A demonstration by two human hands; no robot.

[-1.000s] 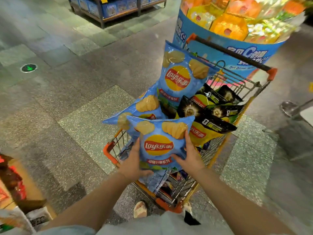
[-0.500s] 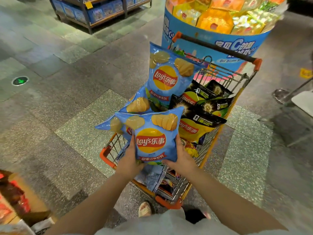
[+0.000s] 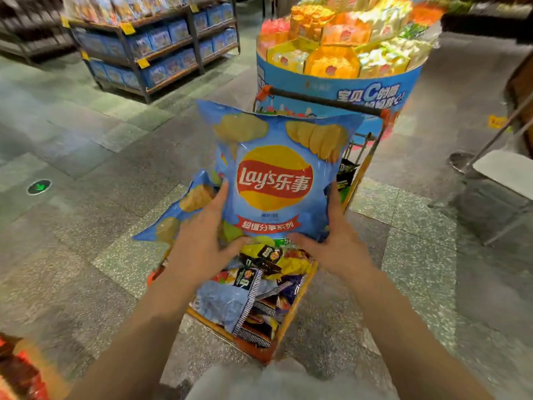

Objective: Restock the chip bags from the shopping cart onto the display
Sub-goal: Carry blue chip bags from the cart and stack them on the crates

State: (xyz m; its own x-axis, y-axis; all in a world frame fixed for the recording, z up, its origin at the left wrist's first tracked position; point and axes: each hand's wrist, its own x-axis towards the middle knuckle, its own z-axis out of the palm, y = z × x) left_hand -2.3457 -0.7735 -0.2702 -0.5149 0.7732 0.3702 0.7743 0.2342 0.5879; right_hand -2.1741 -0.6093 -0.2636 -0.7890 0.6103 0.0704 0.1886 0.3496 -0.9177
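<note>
A person stands over a shopping cart (image 3: 302, 293) in a store aisle and holds a large blue chip bag (image 3: 277, 174) upright in front of them with both hands. The left hand (image 3: 202, 241) grips the bag's lower left edge, fingers curled up its side and thumb across the bottom front. The right hand (image 3: 334, 243) mirrors it on the lower right corner, thumb in front and fingers behind. Holding at the two bottom corners likely keeps the puffy, light bag steady and facing forward without crushing the chips.

Directly beneath the hands, the cart basket holds a jumble of other chip bags (image 3: 259, 284), black, yellow and blue. Just left of the left hand, a second blue bag (image 3: 178, 215) hangs over the cart's side. Beyond the held bag, past the cart's black handle (image 3: 326, 101), stands a round blue display (image 3: 375, 90) topped with yellow and orange packages. Far off to the left of the left hand are shelves (image 3: 161, 53) of blue boxes.

Compared with half a second ago, the bag has been lifted clear of the pile and brought closer to the camera, now hiding much of the cart. The view has also tilted upward, revealing more of the shelves and display. The bag is out of the cart but not yet placed.
</note>
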